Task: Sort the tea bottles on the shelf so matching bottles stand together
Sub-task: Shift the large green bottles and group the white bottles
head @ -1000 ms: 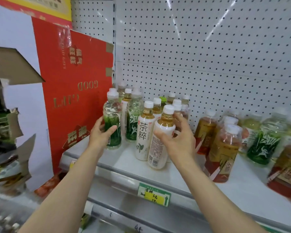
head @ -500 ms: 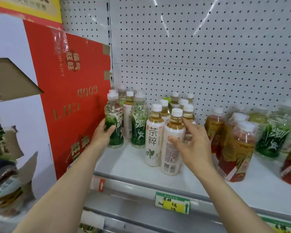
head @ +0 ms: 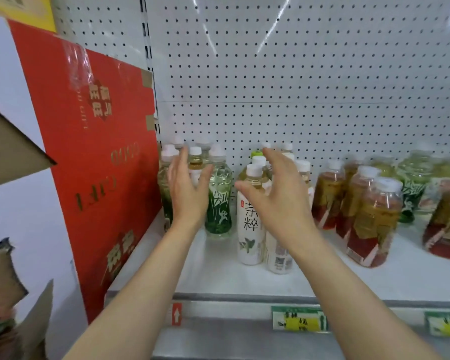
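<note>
Both hands are raised in front of the bottle cluster at the left end of the shelf (head: pixel 218 279), fingers straight and spread, neither gripping anything. Left hand (head: pixel 189 189) hangs before the green-label bottles; whether its fingertips touch one cannot be told. Right hand (head: pixel 278 196) is open in front of the white-label group, thumb near the neck of the nearest white-label bottle (head: pixel 250 229), contact unclear. Near row, left to right: a green-label bottle (head: pixel 165 201) mostly hidden behind the left hand and close against the red carton (head: pixel 94 152); a second green-label bottle (head: pixel 218 201) just beside it; then two white-label bottles standing side by side, the second (head: pixel 278 253) largely behind the right wrist. Judgement: this left section looks partly sorted, green with green, white with white at the front. Farther back, behind the greens, an amber bottle with a white cap (head: pixel 195 162) stands among them, and one green cap (head: pixel 256 153) shows amid white caps behind the white group; these rear ranks appear still mixed, detail too small to be sure. To the right, red-label bottles (head: pixel 372 219) lean in a loose group, with another green-label bottle (head: pixel 411 193) behind them, well apart from the left greens. Judgement: task roughly midway; the right-side green and the rear stragglers remain to be moved. Pegboard back panel (head: pixel 296 74) lies beyond.
</note>
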`<state>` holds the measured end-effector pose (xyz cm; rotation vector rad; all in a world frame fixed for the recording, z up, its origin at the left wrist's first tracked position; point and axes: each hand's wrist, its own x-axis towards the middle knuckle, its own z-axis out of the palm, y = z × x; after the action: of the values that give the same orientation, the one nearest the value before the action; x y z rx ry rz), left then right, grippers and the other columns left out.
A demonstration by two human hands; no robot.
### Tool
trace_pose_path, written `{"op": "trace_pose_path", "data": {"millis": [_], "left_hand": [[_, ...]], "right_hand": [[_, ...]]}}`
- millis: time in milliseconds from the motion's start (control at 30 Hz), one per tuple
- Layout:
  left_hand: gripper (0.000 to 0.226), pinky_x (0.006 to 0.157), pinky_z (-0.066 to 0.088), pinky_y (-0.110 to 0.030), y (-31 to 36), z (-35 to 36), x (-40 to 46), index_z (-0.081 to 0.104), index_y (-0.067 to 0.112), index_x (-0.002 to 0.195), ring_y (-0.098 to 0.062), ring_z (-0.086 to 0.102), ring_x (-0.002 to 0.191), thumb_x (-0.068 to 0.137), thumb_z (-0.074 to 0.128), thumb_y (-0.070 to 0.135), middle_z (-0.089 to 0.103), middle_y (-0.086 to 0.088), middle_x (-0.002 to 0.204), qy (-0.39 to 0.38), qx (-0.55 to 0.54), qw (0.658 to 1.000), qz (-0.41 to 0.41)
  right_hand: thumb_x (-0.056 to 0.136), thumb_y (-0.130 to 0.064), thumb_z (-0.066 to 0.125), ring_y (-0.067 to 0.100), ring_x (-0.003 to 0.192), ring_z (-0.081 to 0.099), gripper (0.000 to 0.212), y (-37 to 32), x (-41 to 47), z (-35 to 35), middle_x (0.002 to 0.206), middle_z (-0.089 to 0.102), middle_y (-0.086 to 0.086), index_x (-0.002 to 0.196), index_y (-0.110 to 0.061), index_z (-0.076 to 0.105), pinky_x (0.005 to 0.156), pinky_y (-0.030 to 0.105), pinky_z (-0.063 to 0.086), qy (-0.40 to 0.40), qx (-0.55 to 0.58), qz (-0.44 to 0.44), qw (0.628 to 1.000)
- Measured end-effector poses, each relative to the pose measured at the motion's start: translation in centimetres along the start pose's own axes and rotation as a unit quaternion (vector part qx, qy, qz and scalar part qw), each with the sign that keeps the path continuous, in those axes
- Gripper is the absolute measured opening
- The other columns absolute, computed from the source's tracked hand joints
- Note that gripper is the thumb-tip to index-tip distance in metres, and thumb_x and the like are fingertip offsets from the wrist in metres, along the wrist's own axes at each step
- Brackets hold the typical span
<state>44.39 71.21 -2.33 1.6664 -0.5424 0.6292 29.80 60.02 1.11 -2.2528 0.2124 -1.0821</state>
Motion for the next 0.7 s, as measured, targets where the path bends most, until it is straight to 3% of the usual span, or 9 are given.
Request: {"op": "trace_pose_path", "data": {"millis": [100, 133, 200, 267, 367, 467, 567, 633, 700], "left_hand": [[0.069, 0.117, 0.027, -0.022, 0.3, 1.5, 1.2, 0.031, 0.023, 0.157, -0.014, 0.029, 0.148, 0.098, 0.058, 0.045, 0.035, 0.002, 0.161, -0.047, -0.027, 0.998, -0.014], [0.069, 0.117, 0.027, -0.025, 0.2, 2.1, 1.6, 0.031, 0.024, 0.157, -0.015, 0.031, 0.147, 0.098, 0.058, 0.047, 0.037, 0.003, 0.160, -0.066, -0.023, 0.997, -0.027], [0.070, 0.118, 0.032, -0.047, 0.1, 3.1, 2.5, 0.032, 0.026, 0.155, -0.022, 0.036, 0.146, 0.096, 0.056, 0.055, 0.042, 0.003, 0.157, -0.090, -0.016, 0.994, -0.067], [0.068, 0.115, 0.035, -0.054, 0.2, 3.7, 3.0, 0.035, 0.027, 0.153, -0.024, 0.038, 0.144, 0.095, 0.055, 0.056, 0.043, 0.000, 0.156, -0.097, -0.020, 0.990, -0.100], [0.063, 0.113, 0.039, -0.053, 0.4, 3.7, 3.2, 0.042, 0.024, 0.150, -0.025, 0.044, 0.138, 0.095, 0.059, 0.051, 0.048, -0.004, 0.151, -0.086, -0.014, 0.990, -0.111], [0.057, 0.107, 0.044, -0.048, 0.4, 3.1, 3.1, 0.054, 0.026, 0.137, -0.023, 0.053, 0.126, 0.088, 0.068, 0.052, 0.056, -0.003, 0.138, -0.088, -0.016, 0.989, -0.120], [0.047, 0.107, 0.046, -0.046, 0.7, 1.9, 2.2, 0.056, 0.028, 0.128, -0.017, 0.057, 0.122, 0.087, 0.072, 0.045, 0.061, 0.003, 0.132, -0.077, -0.080, 0.983, -0.145], [0.049, 0.108, 0.046, -0.047, 0.9, 1.0, 1.7, 0.055, 0.026, 0.132, -0.018, 0.057, 0.125, 0.088, 0.074, 0.039, 0.062, 0.001, 0.134, -0.050, -0.116, 0.980, -0.153], [0.047, 0.105, 0.049, -0.042, 1.5, -0.2, 1.3, 0.055, 0.019, 0.133, -0.018, 0.061, 0.120, 0.091, 0.073, 0.031, 0.065, -0.002, 0.131, -0.021, -0.139, 0.978, -0.155]], "right_hand": [[0.091, -0.047, 0.069, 0.028, 0.150, 0.025, 0.081, 0.4, 0.5, 1.3, 0.157, 0.040, 0.011, 0.153, -0.005, 0.037, 0.123, 0.034, 0.017, -0.015, -0.161, -0.052, 0.986], [0.091, -0.048, 0.068, 0.031, 0.148, 0.030, 0.079, 0.5, 0.6, 1.5, 0.152, 0.047, 0.014, 0.150, -0.003, 0.040, 0.122, 0.037, 0.020, -0.020, -0.204, -0.067, 0.977], [0.090, -0.048, 0.068, 0.034, 0.139, 0.039, 0.077, 0.5, 0.8, 1.6, 0.142, 0.055, 0.014, 0.147, -0.003, 0.044, 0.117, 0.039, 0.029, -0.022, -0.246, -0.086, 0.965], [0.089, -0.047, 0.070, 0.029, 0.132, 0.042, 0.078, 0.5, 1.1, 0.9, 0.139, 0.052, 0.009, 0.151, -0.011, 0.040, 0.109, 0.036, 0.034, -0.042, -0.215, -0.074, 0.973], [0.087, -0.039, 0.075, 0.023, 0.115, 0.053, 0.066, 0.9, 1.1, -0.1, 0.130, 0.047, 0.002, 0.145, -0.024, 0.047, 0.091, 0.032, 0.045, -0.085, -0.127, -0.058, 0.987], [0.086, -0.042, 0.076, 0.019, 0.106, 0.057, 0.058, 1.2, 0.6, -0.5, 0.125, 0.055, -0.002, 0.135, -0.029, 0.048, 0.085, 0.036, 0.049, -0.112, -0.105, -0.070, 0.986], [0.088, -0.044, 0.073, 0.018, 0.082, 0.062, 0.052, 1.1, -0.2, -0.4, 0.097, 0.067, -0.004, 0.130, -0.031, 0.045, 0.074, 0.038, 0.053, -0.126, -0.102, -0.071, 0.984], [0.090, -0.040, 0.072, 0.017, 0.076, 0.063, 0.045, 1.1, -0.5, -0.5, 0.086, 0.068, -0.004, 0.128, -0.032, 0.049, 0.071, 0.038, 0.053, -0.111, -0.063, -0.062, 0.990], [0.089, -0.037, 0.074, 0.014, 0.082, 0.066, 0.042, 1.1, -0.7, -1.1, 0.091, 0.071, -0.008, 0.125, -0.037, 0.053, 0.078, 0.040, 0.056, -0.091, 0.008, -0.016, 0.996]]}}
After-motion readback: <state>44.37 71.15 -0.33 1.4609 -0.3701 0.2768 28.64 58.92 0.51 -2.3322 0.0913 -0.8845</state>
